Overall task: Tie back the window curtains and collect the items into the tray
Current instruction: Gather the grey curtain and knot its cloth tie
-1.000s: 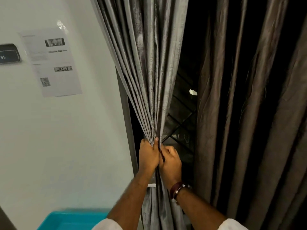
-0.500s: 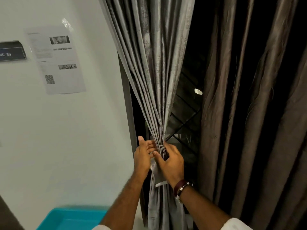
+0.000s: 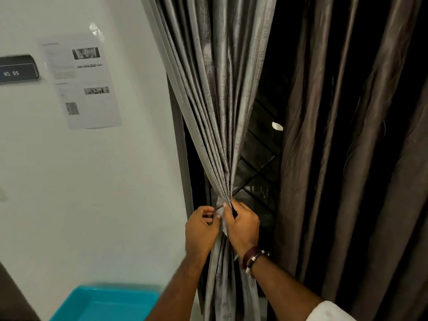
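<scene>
Both hands meet at the gathered waist of the grey curtain: the right hand is closed around the bunched folds, and just beside it the left hand pinches an end of the pale tie-back strip wrapped there. Above the grip the pleats fan upward; below and left of it sits a turquoise tray, and right of it hangs the brown curtain.

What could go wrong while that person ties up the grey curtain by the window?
The gathered grey curtain is pinched only at one narrow point by the left hand and right hand, so the pleats could fan out again if either grip loosens. The pale tie-back strip looks thin and short, so the knot may slip. The brown curtain hangs loose and untied.
</scene>
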